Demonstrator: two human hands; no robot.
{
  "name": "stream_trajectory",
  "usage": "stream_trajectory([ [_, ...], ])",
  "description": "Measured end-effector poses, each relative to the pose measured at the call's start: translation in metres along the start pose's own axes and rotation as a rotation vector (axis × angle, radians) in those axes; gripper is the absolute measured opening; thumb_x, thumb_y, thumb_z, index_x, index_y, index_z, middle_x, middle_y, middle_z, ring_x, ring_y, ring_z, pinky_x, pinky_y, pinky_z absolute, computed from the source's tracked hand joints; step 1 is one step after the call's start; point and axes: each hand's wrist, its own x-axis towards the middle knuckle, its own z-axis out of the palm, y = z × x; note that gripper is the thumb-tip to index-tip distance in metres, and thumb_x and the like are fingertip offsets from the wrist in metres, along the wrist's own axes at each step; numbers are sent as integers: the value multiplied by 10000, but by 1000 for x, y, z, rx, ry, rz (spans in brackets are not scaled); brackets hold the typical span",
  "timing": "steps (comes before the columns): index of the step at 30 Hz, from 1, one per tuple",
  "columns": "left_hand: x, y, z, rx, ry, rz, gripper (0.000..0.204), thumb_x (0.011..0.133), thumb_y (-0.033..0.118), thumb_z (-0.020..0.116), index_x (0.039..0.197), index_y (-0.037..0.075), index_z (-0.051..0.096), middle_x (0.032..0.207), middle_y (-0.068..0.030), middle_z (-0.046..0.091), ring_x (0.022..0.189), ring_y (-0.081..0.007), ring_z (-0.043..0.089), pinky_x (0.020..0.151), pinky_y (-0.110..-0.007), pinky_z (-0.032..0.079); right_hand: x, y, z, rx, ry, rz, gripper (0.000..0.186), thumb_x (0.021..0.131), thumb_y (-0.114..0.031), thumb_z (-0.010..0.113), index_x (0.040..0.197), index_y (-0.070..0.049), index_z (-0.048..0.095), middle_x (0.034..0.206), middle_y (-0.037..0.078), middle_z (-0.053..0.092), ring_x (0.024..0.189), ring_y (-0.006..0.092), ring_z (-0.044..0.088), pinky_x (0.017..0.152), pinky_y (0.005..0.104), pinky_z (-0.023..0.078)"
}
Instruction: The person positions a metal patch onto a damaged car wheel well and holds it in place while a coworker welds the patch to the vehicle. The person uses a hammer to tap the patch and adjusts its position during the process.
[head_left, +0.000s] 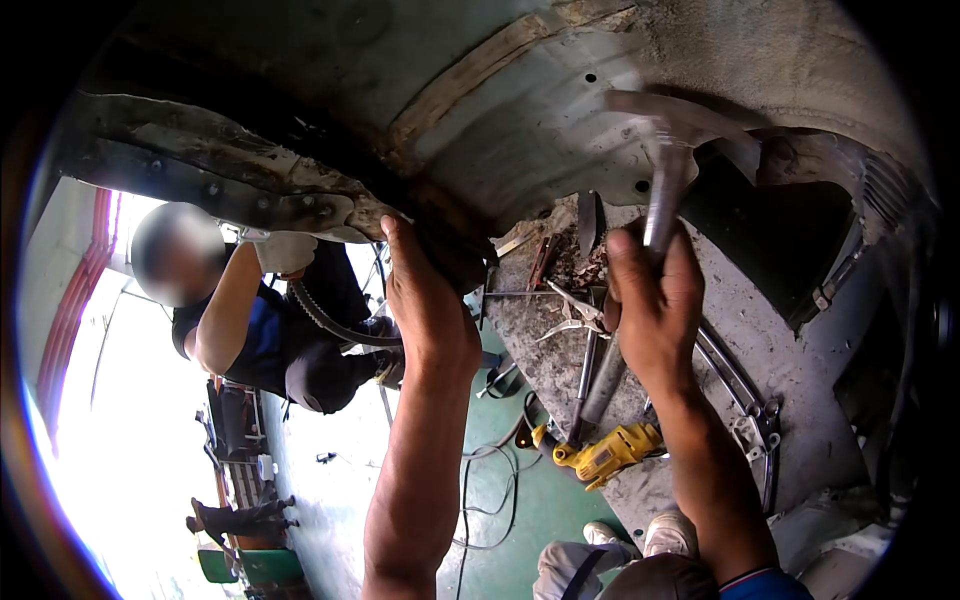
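My right hand (655,310) is closed around the handle of a hammer (665,195). The hammer's head is raised near the curved grey sheet-metal panel (530,150) and smeared by motion; whether it touches the panel I cannot tell. The handle's lower end sticks out below my fist. Farther left, my left hand (430,300) is at the worn lower flange (300,205) of the bodywork, its thumb pressed on the metal. The other fingers of that hand are hidden behind the dark, ragged edge.
Locking pliers (575,310), a yellow power tool (605,455) and several metal bars lie on the dirty grey surface (800,400) below. Cables (500,500) run over the green floor. At left, another person (270,320) crouches, one gloved hand near the flange.
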Motion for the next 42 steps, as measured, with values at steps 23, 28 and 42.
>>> stream_trajectory([
  [23,-1,-4,0,-80,-35,2,427,1051,412,441,1232,42,550,1088,-53,640,945,-177,616,829,-347,501,-6,-1,2,-144,-112,11,272,967,-244,639,997,-9,505,655,41,562,517,108,516,440,298,404],
  [28,3,-2,2,-90,-123,-34,414,1057,408,421,1201,45,560,1075,-54,644,914,-181,612,803,-347,500,-37,29,31,-532,-356,-245,265,934,-155,646,1022,1,450,598,170,588,498,352,621,434,457,451],
  [42,3,-16,-7,50,36,-28,503,1046,494,397,1010,34,598,870,-78,649,769,-193,628,745,-323,506,-49,22,18,-347,-346,-166,267,886,-144,712,964,6,506,605,133,558,493,295,581,455,402,437],
])
